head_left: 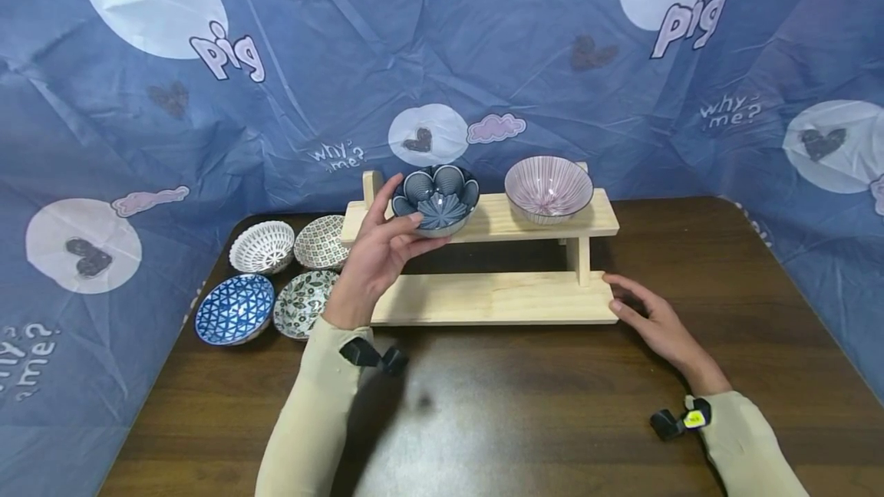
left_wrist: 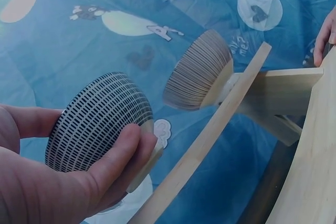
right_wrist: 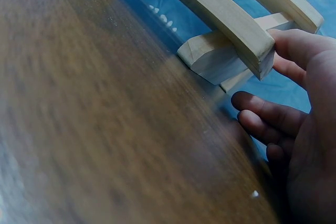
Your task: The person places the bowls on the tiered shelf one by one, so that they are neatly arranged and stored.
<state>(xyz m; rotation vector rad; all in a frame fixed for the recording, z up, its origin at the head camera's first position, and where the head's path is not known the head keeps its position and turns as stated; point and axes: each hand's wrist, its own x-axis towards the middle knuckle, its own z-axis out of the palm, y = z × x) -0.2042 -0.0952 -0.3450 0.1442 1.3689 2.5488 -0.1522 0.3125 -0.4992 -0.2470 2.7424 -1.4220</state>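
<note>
My left hand (head_left: pixel 376 263) grips a dark blue bowl (head_left: pixel 442 209) with a flower pattern inside, thumb at its near side and fingers around its rim and side. The bowl overlaps the upper board of a two-tier wooden rack (head_left: pixel 493 297) in the head view. In the left wrist view the bowl (left_wrist: pixel 100 124) is tilted, its outside covered in dark dashes. My right hand (head_left: pixel 652 324) touches the right end of the rack's lower board with thumb and forefinger. In the right wrist view its other fingers (right_wrist: pixel 268 114) hang loosely curled below the board (right_wrist: pixel 220 17).
A pink-striped bowl (head_left: pixel 549 189) stands on the rack's upper board at the right. At the table's left are a white bowl (head_left: pixel 262 247), a brown-patterned bowl (head_left: pixel 321 242), a blue-and-white bowl (head_left: pixel 235 309) and a green-patterned bowl (head_left: pixel 304 305). A blue printed cloth (head_left: pixel 442 37) hangs behind.
</note>
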